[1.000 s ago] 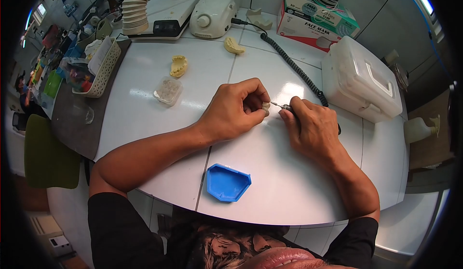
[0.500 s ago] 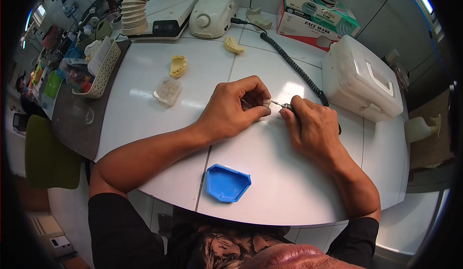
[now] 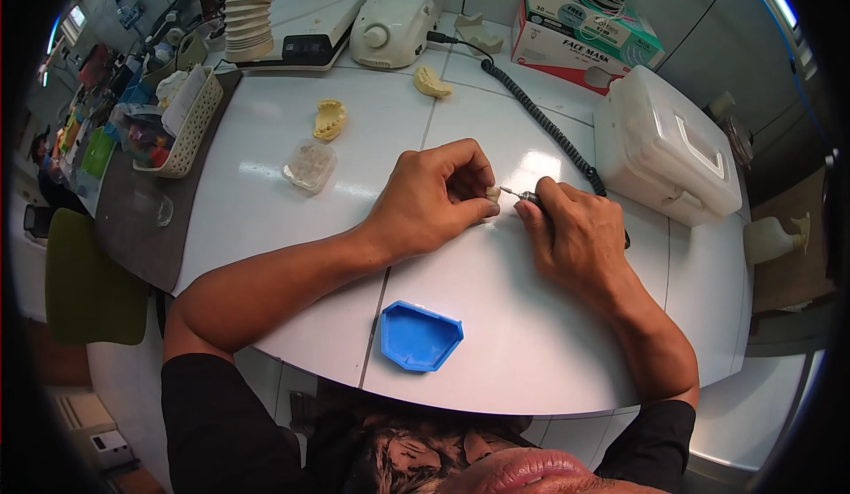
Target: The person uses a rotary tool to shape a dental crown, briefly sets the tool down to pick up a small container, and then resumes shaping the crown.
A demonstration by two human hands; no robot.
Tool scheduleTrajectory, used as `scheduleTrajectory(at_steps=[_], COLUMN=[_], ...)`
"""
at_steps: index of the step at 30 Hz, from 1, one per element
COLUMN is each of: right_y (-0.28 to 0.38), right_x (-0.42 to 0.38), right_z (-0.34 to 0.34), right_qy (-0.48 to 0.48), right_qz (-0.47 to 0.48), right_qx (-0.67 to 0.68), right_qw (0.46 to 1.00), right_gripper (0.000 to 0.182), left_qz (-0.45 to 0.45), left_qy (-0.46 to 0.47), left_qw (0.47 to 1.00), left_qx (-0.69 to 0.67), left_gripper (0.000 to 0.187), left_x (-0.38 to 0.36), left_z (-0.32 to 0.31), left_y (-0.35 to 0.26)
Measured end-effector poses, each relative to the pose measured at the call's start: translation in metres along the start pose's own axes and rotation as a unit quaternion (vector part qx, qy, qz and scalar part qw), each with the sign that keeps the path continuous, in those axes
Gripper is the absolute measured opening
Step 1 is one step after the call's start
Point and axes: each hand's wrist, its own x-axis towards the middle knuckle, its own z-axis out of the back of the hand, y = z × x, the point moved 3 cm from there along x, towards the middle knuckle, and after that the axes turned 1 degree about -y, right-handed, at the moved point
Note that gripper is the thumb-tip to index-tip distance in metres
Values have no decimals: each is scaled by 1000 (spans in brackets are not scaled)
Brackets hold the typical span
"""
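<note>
Between the thumb and fingertips of my left hand (image 3: 434, 195) is a small cream-coloured piece (image 3: 492, 193). My right hand (image 3: 580, 228) grips a dark rotary handpiece (image 3: 531, 198), its thin metal bur pointing left at the piece; whether the tip touches it I cannot tell. A black coiled cord (image 3: 553, 124) runs from the white control unit (image 3: 391, 29) towards my right hand. Nearer my body lies a blue tray (image 3: 421, 336). Left of my hands are a yellowish dental cast (image 3: 329, 119) and a clear box (image 3: 310, 165) of small pale pieces.
Another yellowish cast (image 3: 432, 82) lies near the control unit. A white case (image 3: 668, 144) and face mask boxes (image 3: 567, 50) stand at the right and back. A ribbed hose (image 3: 248, 16) hangs at back left, beside a white basket (image 3: 193, 131). A person is far left.
The whole view has shifted very slightly. The small piece looks slightly turned in my left fingertips; both hands keep nearly the same pose.
</note>
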Motion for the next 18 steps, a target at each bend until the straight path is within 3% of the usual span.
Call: scheduleTrajectory(at_steps=[18], right_y=[2], right_x=[0], right_z=[-1], right_qy=[11], right_qz=[2], right_qx=[-9], right_qw=[1000], right_gripper=[34], left_qz=[26], left_qy=[-4], left_qw=[999], left_qx=[24], left_gripper=[23], left_x=[1], left_z=[0], left_y=[-2])
